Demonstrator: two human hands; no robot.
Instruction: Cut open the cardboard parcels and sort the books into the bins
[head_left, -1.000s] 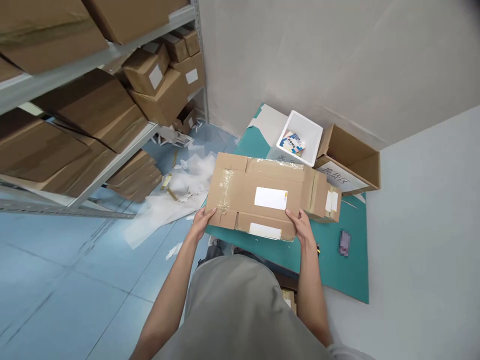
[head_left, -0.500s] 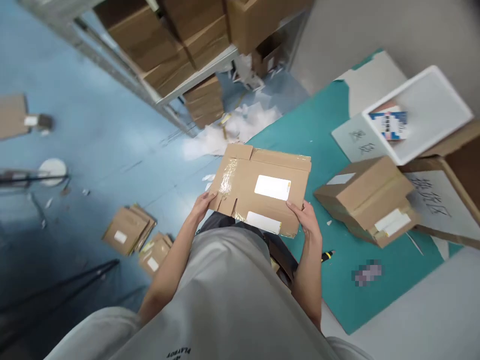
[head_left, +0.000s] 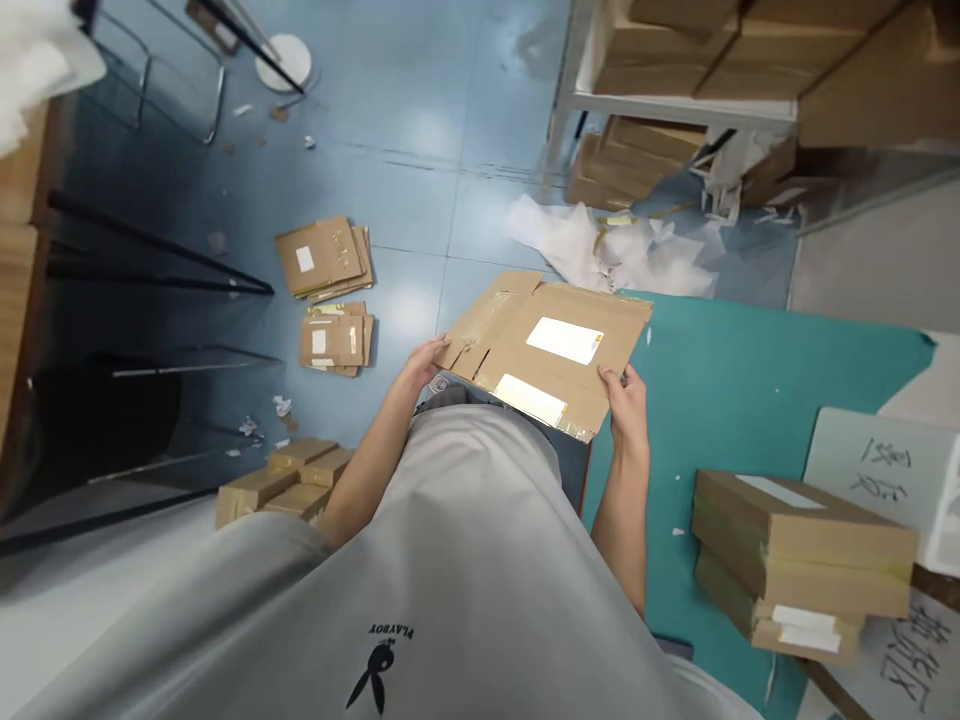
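Observation:
Between my two hands I hold a flattened cardboard box (head_left: 517,330) in front of my waist, tilted, with two white labels and strips of clear tape on its upper face. My left hand (head_left: 426,362) grips its left corner, the fingers partly hidden beneath. At the opposite edge, my right hand (head_left: 626,400) pinches the cardboard with the thumb on top. Down on the floor to the left lie a stack of flattened boxes (head_left: 322,258) and a smaller stack (head_left: 336,338), both bearing white labels.
A green-topped table (head_left: 720,370) is at my right, carrying stacked closed boxes (head_left: 802,540) and a white bin (head_left: 877,460). White wrapping sheets (head_left: 622,245) litter the floor near a shelf (head_left: 682,105) of cartons. Small boxes (head_left: 285,480) and thin black legs (head_left: 165,240) stand at left.
My view has turned left, so the floor stacks appear nearer the middle and the table shifts right and down. Both hands still hold the flattened box, now over the floor beside the table.

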